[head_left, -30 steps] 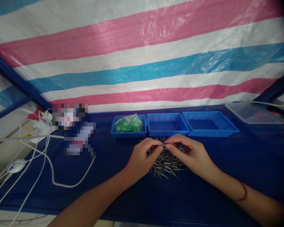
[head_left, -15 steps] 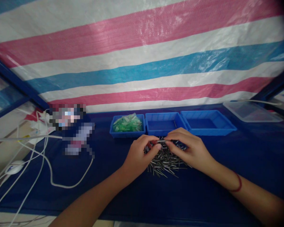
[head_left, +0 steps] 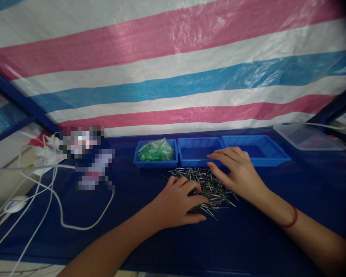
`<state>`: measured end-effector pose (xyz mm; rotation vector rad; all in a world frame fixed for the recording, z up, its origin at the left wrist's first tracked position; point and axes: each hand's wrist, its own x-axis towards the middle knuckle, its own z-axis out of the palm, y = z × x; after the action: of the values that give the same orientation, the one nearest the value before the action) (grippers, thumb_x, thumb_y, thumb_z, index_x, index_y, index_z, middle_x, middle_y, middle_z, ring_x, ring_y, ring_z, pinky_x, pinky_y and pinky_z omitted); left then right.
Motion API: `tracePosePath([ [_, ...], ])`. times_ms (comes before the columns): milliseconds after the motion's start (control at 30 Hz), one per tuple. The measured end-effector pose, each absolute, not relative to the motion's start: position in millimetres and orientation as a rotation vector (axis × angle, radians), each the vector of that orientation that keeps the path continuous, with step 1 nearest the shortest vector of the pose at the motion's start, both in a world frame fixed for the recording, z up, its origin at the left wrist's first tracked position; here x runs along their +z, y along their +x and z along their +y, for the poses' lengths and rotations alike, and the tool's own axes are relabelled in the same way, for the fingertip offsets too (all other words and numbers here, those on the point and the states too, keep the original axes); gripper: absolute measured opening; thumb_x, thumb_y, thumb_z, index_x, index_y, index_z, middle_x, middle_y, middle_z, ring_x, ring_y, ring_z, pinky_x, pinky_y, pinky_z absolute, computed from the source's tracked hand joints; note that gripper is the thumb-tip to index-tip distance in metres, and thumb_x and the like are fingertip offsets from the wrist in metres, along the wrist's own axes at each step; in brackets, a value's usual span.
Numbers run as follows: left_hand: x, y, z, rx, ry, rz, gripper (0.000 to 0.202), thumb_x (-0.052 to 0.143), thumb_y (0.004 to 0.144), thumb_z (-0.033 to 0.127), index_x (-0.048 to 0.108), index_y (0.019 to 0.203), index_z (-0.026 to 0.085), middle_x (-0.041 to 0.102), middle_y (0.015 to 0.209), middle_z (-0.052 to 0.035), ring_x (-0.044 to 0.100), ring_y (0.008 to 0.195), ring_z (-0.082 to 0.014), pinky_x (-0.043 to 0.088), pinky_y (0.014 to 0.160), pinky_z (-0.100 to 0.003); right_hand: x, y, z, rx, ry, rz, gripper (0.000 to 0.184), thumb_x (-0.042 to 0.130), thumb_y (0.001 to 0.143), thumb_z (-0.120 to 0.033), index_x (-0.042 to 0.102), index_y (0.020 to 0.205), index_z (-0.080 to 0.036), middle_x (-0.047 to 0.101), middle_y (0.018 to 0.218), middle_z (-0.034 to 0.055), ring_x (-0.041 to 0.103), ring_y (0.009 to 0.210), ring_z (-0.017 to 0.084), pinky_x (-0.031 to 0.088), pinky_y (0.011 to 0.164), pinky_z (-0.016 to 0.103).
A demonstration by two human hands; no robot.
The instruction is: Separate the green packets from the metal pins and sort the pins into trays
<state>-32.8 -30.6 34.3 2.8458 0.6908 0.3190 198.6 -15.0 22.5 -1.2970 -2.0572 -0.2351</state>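
A loose pile of thin, dark metal pins (head_left: 212, 188) lies on the blue table. My left hand (head_left: 178, 202) rests at the pile's left side, its fingers spread and curved down onto the pins. Nothing can be seen gripped in it, though some fingertips are lost among the pins. My right hand (head_left: 238, 173) hovers over the pile's right edge, in front of the middle blue tray (head_left: 187, 156). Its thumb stands apart from its fingers, and no pin shows between them.
Small green-and-clear plastic packets (head_left: 157, 150) fill the left blue tray (head_left: 155, 164). A wider blue tray (head_left: 272, 157) is at the right, with a clear plastic lid (head_left: 308, 137) behind it. White cables (head_left: 75, 227) loop over the table's left side. A striped sheet (head_left: 173, 88) hangs behind.
Both hands held a thin metal pin between their fingertips; now they are apart. My left hand has dropped toward me onto the pile, and my right hand has shifted right and opened.
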Motion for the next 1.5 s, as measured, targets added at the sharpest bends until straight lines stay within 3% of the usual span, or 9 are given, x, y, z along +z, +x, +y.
tracePosePath([
  [167,28,-30,-31,0.338,2.947,0.719,0.019,0.051,0.094,0.037,0.064,0.1,0.025,0.061,0.107,-0.0006,0.051,0.095,-0.0173,0.03,0.079,-0.034,17,195,-17,-0.178,-1.228,-2.136,0.018,0.056,0.089,-0.029,0.066,0.101,-0.021,0.068,0.102,0.0071,0.056,0.098,0.024,0.04,0.081,0.04],
  [433,25,-26,-34,0.395,2.997,0.773,0.022,0.047,0.095,0.033,0.063,0.087,0.02,0.062,0.098,-0.0012,0.052,0.088,-0.0153,0.031,0.078,-0.034,21,190,-23,-0.153,-1.118,-2.135,0.012,0.059,0.086,-0.022,0.066,0.095,-0.021,0.068,0.097,0.0059,0.055,0.096,0.024,0.04,0.083,0.04],
  [600,30,-27,-29,0.479,2.88,0.866,0.021,0.046,0.096,0.032,0.062,0.09,0.019,0.063,0.091,-0.0014,0.053,0.085,-0.0148,0.032,0.075,-0.032,24,189,-25,0.002,-1.039,-2.128,0.009,0.058,0.086,-0.019,0.065,0.092,-0.02,0.068,0.092,0.0053,0.057,0.091,0.021,0.041,0.082,0.038],
  [767,36,-32,-22,0.565,2.728,1.018,0.02,0.043,0.097,0.03,0.059,0.094,0.018,0.064,0.094,-0.0018,0.054,0.084,-0.0152,0.032,0.074,-0.031,26,186,-26,0.219,-0.991,-2.266,0.009,0.06,0.086,-0.026,0.064,0.091,-0.02,0.068,0.087,0.0042,0.058,0.085,0.019,0.04,0.076,0.036],
  [1000,36,-33,-21,0.438,2.737,1.107,0.014,0.051,0.093,0.03,0.058,0.096,0.018,0.064,0.095,-0.0016,0.054,0.085,-0.0172,0.032,0.072,-0.032,26,183,-26,0.265,-1.003,-2.391,0.014,0.053,0.09,-0.022,0.062,0.081,-0.019,0.065,0.075,0.0025,0.056,0.075,0.016,0.036,0.07,0.032],
  [1267,34,-31,-39,0.248,2.982,0.619,0.033,0.057,0.086,0.052,0.061,0.095,0.021,0.061,0.093,-0.0012,0.053,0.087,-0.0177,0.032,0.075,-0.033,26,186,-25,0.202,-1.074,-2.392,0.017,0.05,0.092,-0.023,0.061,0.081,-0.019,0.065,0.077,0.0026,0.055,0.077,0.017,0.035,0.071,0.034],
  [1500,21,-27,-41,0.275,3.087,0.616,0.016,0.055,0.092,0.036,0.062,0.088,0.022,0.061,0.086,-0.0002,0.052,0.081,-0.0149,0.03,0.073,-0.033,24,186,-24,0.17,-1.069,-2.398,0.016,0.051,0.091,-0.023,0.062,0.08,-0.019,0.066,0.075,0.0032,0.056,0.076,0.017,0.035,0.07,0.032],
])
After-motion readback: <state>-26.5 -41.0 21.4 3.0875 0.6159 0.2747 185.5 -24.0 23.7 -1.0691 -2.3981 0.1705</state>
